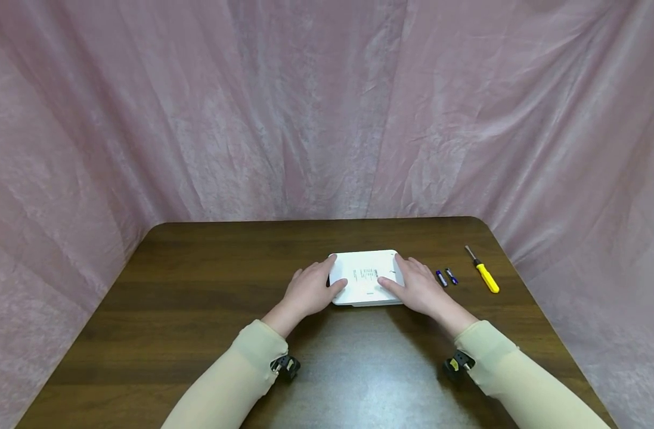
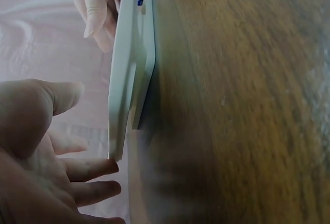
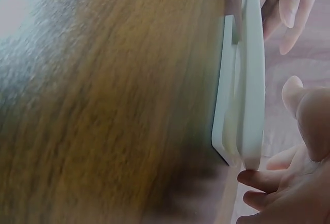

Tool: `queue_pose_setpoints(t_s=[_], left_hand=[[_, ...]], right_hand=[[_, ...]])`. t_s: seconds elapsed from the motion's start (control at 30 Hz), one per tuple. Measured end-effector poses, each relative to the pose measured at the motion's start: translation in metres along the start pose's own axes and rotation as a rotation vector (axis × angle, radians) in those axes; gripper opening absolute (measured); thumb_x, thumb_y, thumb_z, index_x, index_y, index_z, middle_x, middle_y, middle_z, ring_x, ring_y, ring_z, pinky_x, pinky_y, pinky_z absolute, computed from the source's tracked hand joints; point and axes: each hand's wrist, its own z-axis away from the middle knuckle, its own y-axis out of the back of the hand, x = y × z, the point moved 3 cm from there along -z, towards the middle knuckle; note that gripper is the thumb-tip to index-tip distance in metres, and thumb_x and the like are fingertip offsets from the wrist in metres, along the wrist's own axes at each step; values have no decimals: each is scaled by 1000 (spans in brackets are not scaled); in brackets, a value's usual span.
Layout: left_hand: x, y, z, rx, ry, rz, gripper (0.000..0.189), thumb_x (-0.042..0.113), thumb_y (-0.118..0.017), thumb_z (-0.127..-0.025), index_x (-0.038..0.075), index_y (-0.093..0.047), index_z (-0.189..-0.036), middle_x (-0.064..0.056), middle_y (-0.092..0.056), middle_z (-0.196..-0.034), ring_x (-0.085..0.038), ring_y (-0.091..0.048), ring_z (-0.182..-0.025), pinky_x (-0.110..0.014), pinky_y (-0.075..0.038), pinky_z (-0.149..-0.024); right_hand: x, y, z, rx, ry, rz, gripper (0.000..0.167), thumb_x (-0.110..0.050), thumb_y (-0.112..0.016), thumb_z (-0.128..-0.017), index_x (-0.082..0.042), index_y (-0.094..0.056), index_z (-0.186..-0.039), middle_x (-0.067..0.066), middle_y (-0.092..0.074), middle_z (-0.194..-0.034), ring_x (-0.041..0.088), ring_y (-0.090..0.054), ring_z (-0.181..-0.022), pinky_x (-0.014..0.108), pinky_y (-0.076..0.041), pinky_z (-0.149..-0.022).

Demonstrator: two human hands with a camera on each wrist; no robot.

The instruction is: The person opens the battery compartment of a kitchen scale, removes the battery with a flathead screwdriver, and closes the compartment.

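Observation:
A flat white device [image 1: 366, 277] with rounded corners and printed text on its upper face lies between my two hands. From the side, in the left wrist view, its body [image 2: 121, 74] sits over a smaller raised white part against the table. My left hand [image 1: 310, 289] is at its left end, fingertips at the edge and thumb above the face. At the opposite end is my right hand [image 1: 415, 286]; in the right wrist view one fingertip [image 3: 247, 176] meets the device's edge while the thumb stands off it. Fingers of both hands are extended, not curled round it.
Two small blue-and-silver batteries [image 1: 441, 278] lie just right of my right hand. Beyond them is a screwdriver [image 1: 486, 277] with a yellow handle, its tip pointing away. The brown wooden table [image 1: 208, 268] has rounded far corners, with a pink curtain [image 1: 305, 119] hanging behind.

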Motion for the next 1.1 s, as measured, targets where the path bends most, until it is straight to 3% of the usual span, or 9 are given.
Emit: queue_pose_setpoints(t_s=[0.27,0.4,0.53,0.83,1.1], left_hand=[[-3,1,-3,-2,-29,124,76,45,-67,-111,10,-37,-173,-17,-54,-165,-35,-52,-151,-62,-36,-125],[-5,3,0,-3,1,247,76,42,-68,-111,12,-38,-173,-15,-50,-168,-34,-51,-152,-55,-42,-123],[-2,11,3,21,30,349,73,39,-70,-110,14,-40,-172,-15,-49,-169,-34,-49,-154,-56,-42,-123],[3,31,10,126,17,407,79,37,-70,-109,22,-31,-176,-11,-46,-172,-37,-50,-153,-60,-45,-118],[2,40,9,217,-40,396,90,33,-74,-107,31,-19,-179,-20,-48,-167,-45,-53,-147,-67,-47,-111]], right_hand=[[-7,2,-4,-11,-40,-17,88,-51,-61,-113,13,-33,-166,40,-43,-163,58,-36,-154,68,-30,-125],[-8,3,-3,-8,-46,-71,91,-53,-61,-113,12,-29,-168,40,-40,-165,56,-38,-155,67,-33,-125],[-12,7,-2,22,-43,-122,91,-51,-62,-113,12,-27,-169,39,-41,-165,53,-42,-154,65,-36,-124],[-26,23,0,91,-51,-210,91,-55,-59,-113,5,-25,-172,35,-42,-166,53,-40,-155,67,-37,-122],[-30,28,-5,144,-37,-243,91,-54,-59,-113,3,-23,-174,29,-42,-170,51,-37,-157,68,-34,-124]])
